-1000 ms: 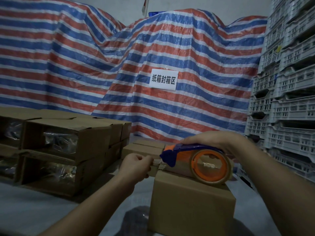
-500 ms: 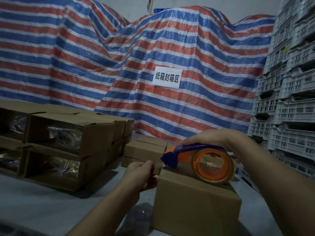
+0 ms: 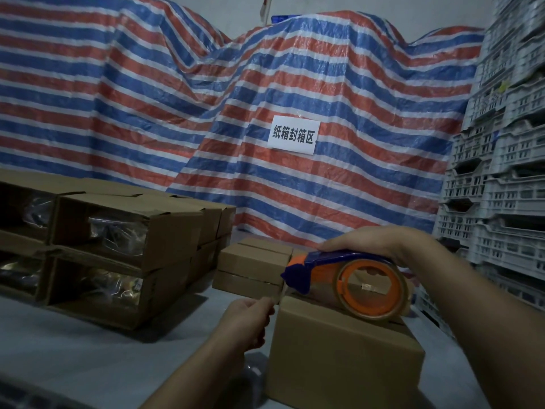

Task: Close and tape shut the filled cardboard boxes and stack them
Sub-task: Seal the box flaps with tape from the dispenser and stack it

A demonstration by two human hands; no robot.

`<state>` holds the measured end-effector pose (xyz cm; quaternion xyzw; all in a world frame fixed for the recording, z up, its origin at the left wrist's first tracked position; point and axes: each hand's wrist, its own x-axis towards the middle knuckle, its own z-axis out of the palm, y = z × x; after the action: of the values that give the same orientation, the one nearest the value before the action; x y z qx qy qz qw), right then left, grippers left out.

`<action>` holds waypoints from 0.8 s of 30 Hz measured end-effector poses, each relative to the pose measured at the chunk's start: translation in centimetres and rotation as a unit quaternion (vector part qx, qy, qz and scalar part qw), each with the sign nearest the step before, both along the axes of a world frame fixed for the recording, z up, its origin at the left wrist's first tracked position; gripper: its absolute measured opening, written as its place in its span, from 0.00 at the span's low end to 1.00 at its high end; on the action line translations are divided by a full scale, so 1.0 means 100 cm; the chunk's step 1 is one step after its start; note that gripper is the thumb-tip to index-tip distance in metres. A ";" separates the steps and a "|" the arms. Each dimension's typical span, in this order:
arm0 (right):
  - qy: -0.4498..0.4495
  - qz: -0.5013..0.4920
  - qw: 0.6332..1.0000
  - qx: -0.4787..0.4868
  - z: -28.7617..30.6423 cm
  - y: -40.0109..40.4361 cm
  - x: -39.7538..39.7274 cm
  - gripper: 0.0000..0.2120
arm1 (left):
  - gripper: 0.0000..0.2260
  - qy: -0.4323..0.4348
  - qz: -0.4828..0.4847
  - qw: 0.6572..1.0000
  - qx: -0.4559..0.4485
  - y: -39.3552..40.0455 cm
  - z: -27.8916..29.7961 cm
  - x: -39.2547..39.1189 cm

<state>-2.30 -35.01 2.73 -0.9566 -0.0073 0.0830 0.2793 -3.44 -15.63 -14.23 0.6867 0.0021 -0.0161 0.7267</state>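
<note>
1. A closed cardboard box (image 3: 342, 355) stands on the grey table (image 3: 73, 349), near the front.
2. The right hand (image 3: 365, 240) lies over the top of a blue and orange tape dispenser (image 3: 345, 278), which rests on that box's top.
3. The left hand (image 3: 250, 320) pinches the tape end (image 3: 278, 296) just beside the box's left top edge.
4. Two small closed boxes (image 3: 250, 270) are stacked behind it.
5. Open boxes (image 3: 118, 255) lie stacked at left, plastic-wrapped goods showing.
6. A striped tarp (image 3: 206, 113) with a white sign (image 3: 293, 134) hangs behind; grey crates (image 3: 501, 172) are stacked at right.
</note>
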 end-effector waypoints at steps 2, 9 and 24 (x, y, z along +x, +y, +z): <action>-0.007 -0.004 1.000 0.004 -0.001 0.001 0.000 0.22 | 0.09 0.016 -0.012 1.000 0.013 -0.003 0.000 0.000; -0.017 -0.002 1.000 -0.001 -0.003 -0.003 0.003 0.23 | 0.20 0.074 -0.030 0.996 0.041 -0.006 0.004 -0.004; -0.005 -0.002 1.000 0.005 -0.004 -0.006 0.011 0.21 | 0.28 -0.162 -0.038 0.978 0.123 -0.017 -0.001 -0.033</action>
<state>-1.17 -35.59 2.28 -0.9557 -0.0069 0.0777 0.2839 -6.70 -17.35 -14.33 0.7637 -0.1399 0.0687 0.6265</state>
